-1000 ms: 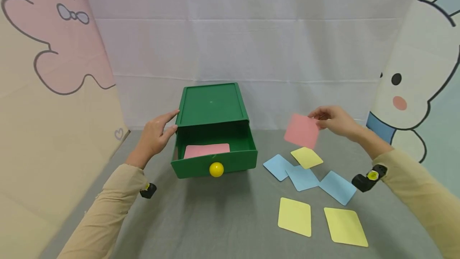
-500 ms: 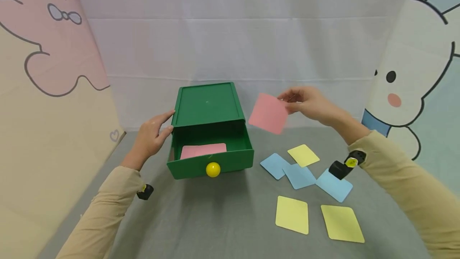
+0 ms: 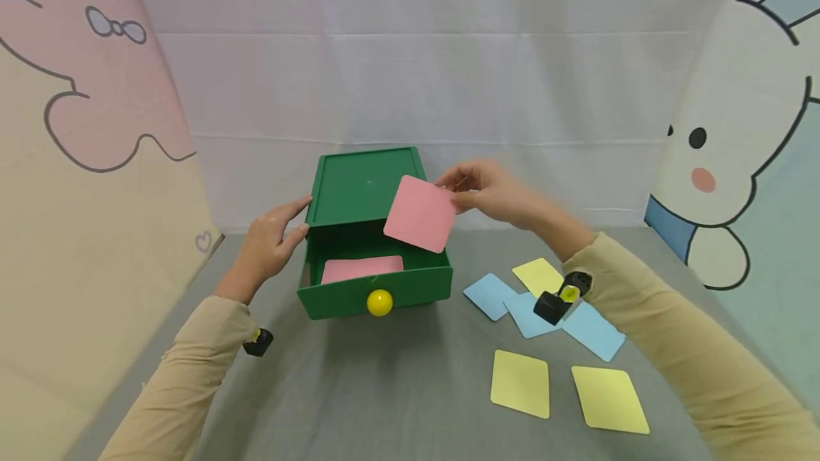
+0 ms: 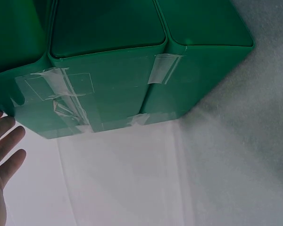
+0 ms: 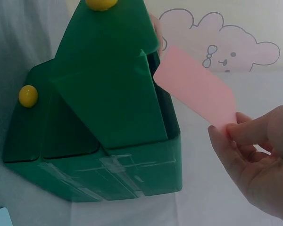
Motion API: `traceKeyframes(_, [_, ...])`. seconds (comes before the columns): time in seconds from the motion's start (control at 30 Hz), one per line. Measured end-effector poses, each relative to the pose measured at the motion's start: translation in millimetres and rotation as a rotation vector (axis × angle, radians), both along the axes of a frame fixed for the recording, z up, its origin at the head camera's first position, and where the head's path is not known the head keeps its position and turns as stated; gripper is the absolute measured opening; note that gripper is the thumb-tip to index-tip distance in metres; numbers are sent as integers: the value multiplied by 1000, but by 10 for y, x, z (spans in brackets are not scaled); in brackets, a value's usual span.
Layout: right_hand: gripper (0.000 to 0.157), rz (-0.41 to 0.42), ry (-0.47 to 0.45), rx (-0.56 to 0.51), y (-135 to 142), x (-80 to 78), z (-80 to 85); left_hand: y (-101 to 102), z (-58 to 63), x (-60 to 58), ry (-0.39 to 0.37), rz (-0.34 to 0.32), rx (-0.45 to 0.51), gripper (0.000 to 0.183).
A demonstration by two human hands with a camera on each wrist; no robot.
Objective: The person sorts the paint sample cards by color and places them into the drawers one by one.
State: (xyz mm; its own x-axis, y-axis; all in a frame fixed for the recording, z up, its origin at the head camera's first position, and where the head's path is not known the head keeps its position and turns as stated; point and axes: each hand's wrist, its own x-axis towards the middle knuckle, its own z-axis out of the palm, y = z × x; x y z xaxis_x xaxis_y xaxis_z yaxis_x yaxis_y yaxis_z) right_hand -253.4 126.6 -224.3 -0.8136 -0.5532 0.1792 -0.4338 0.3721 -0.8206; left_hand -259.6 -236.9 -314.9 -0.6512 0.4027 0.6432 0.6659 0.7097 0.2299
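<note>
A green drawer unit (image 3: 368,187) stands at the centre, its top drawer (image 3: 416,287) pulled out. Inside that drawer lies a pink card (image 3: 361,269). Between thumb and fingers my right hand (image 3: 493,194) pinches another pink card (image 3: 419,213) by its right edge, tilted over the drawer's right part. The right wrist view shows this held card (image 5: 198,87) beside the drawer's open top. My left hand (image 3: 265,244) touches the unit's left side with its fingers extended; in the left wrist view, the fingers (image 4: 9,141) are at the unit's edge.
Right of the unit, blue cards (image 3: 490,296) and yellow cards (image 3: 520,384) lie on the grey cloth (image 3: 384,390). The right forearm passes above some of them. A yellow knob (image 3: 380,302) sticks out from the drawer front. A white curtain (image 3: 448,77) hangs behind.
My right hand has carried the pink card leftward, first rising from above the loose cards, then over the drawer. The left hand stays at the unit's side.
</note>
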Motion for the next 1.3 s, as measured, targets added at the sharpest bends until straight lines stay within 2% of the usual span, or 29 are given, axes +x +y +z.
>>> traceKeyframes(0.2, [23, 39, -16, 17, -146, 6, -99, -1, -16, -5, -2, 0, 1, 46])
traceKeyframes(0.4, [23, 60, 32, 82, -305, 70, -127, 3, -20, 2, -7, -3, 11, 45])
traceKeyframes(0.63, [23, 177, 123, 189, -413, 133, -169, 11, -23, 3, -3, 5, 5, 46])
traceKeyframes(0.8, [21, 210, 156, 257, -430, 158, -220, 27, -16, 9, -6, 8, 1, 47])
traceKeyframes(0.97, [19, 204, 160, 268, -438, 199, -256, 45, -3, 20, -8, 2, 4, 47])
traceKeyframes(1.3, [16, 156, 311, 292, -425, 217, -280, 51, 3, 23, -8, -3, 4, 46])
